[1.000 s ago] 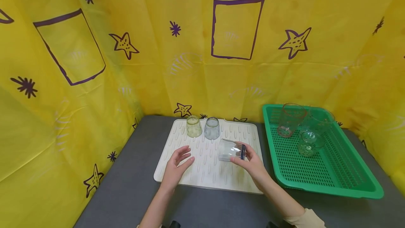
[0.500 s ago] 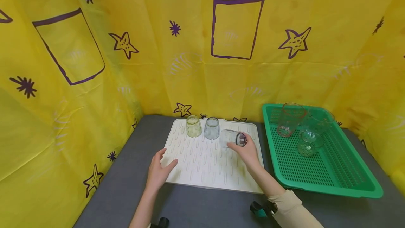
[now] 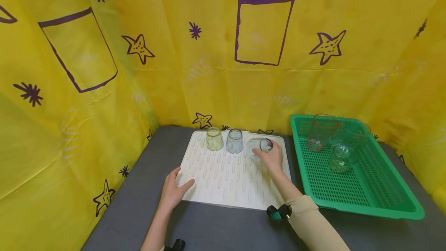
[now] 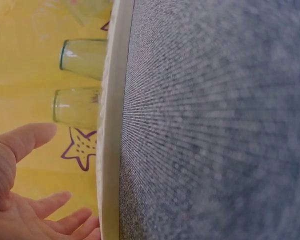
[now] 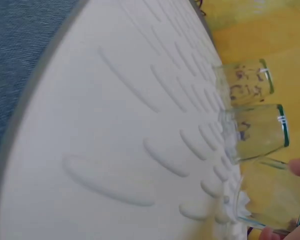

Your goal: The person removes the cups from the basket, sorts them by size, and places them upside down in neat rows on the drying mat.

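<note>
My right hand (image 3: 273,158) grips a clear glass tumbler (image 3: 253,147) near its darker-edged end, at the back right of the white ridged drying mat (image 3: 223,181). In the head view this tumbler looks tilted, with that end toward the hand. The right wrist view shows the tumbler (image 5: 270,192) close to the mat; whether it touches is unclear. To its left stand a bluish tumbler (image 3: 235,142) and a yellowish tumbler (image 3: 214,139), both apparently upside down. My left hand (image 3: 172,191) holds nothing, its thumb and fingers spread by the mat's front left edge.
On the right, a green plastic basket (image 3: 362,208) holds a pink-tinted tall glass (image 3: 318,134), a small patterned glass (image 3: 341,162) and a large clear glass (image 3: 359,136). A yellow curtain (image 3: 209,88) hangs behind the dark grey table (image 3: 223,227).
My right hand has carried the tumbler back toward the mat's rear right, beside the bluish one. The left hand has drawn left and toward me, off the mat's middle.
</note>
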A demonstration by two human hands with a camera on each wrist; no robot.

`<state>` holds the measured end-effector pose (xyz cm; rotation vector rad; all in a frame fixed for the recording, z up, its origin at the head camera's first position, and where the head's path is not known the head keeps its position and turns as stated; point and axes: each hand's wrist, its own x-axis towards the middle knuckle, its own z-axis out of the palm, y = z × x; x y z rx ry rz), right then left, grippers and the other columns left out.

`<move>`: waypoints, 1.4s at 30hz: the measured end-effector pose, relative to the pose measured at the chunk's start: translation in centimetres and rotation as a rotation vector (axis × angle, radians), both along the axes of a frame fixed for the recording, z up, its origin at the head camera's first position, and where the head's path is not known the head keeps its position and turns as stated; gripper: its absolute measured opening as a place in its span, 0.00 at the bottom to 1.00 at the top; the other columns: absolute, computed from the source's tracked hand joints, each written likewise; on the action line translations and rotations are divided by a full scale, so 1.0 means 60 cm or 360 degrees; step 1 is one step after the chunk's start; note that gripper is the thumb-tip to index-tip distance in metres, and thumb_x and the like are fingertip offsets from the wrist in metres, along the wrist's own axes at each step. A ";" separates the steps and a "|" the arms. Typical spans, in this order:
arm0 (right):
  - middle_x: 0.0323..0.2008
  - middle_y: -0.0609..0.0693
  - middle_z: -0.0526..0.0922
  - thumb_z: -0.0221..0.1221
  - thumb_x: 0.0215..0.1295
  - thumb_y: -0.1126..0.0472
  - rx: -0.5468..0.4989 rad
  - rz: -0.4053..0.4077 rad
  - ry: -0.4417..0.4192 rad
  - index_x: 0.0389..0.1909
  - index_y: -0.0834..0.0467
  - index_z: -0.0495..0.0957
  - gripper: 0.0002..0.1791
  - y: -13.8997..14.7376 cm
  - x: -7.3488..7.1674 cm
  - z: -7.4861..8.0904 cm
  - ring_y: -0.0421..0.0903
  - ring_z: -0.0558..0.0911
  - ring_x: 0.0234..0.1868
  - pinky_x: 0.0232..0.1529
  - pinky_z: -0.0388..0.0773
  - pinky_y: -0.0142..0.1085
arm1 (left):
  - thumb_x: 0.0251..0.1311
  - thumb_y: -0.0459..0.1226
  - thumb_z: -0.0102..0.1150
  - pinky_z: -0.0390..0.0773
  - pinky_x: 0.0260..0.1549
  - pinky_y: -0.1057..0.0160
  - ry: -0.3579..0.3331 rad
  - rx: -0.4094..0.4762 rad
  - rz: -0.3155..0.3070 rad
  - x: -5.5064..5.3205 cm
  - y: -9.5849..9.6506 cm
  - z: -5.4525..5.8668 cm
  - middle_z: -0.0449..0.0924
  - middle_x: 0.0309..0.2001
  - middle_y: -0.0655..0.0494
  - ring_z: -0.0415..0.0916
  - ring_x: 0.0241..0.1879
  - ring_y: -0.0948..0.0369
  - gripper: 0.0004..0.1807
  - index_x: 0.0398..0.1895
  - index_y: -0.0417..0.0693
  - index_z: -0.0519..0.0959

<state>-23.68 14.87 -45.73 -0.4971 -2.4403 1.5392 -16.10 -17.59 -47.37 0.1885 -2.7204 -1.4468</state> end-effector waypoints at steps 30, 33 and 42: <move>0.61 0.70 0.64 0.71 0.49 0.54 0.0269 0.0116 0.0009 0.63 0.70 0.65 0.44 -0.011 -0.062 0.001 0.67 0.60 0.63 0.60 0.63 0.56 | 0.57 0.46 0.66 0.59 0.60 0.36 -0.0025 -0.0066 -0.0031 0.002 -0.004 -0.006 0.59 0.66 0.28 0.54 0.67 0.34 0.44 0.70 0.32 0.58; 0.61 0.70 0.63 0.71 0.50 0.53 0.0301 0.0138 -0.0004 0.64 0.70 0.65 0.44 -0.010 -0.065 0.001 0.67 0.60 0.63 0.60 0.63 0.56 | 0.57 0.46 0.66 0.59 0.60 0.36 -0.0022 -0.0068 -0.0028 0.002 -0.004 -0.007 0.59 0.66 0.28 0.55 0.66 0.34 0.44 0.70 0.32 0.58; 0.63 0.69 0.61 0.71 0.51 0.51 0.0369 0.0175 -0.0065 0.65 0.70 0.63 0.46 -0.008 -0.074 -0.004 0.67 0.59 0.64 0.60 0.64 0.56 | 0.58 0.46 0.66 0.60 0.60 0.36 -0.0032 -0.0090 -0.0026 0.000 -0.003 -0.007 0.60 0.66 0.28 0.55 0.66 0.34 0.43 0.69 0.32 0.60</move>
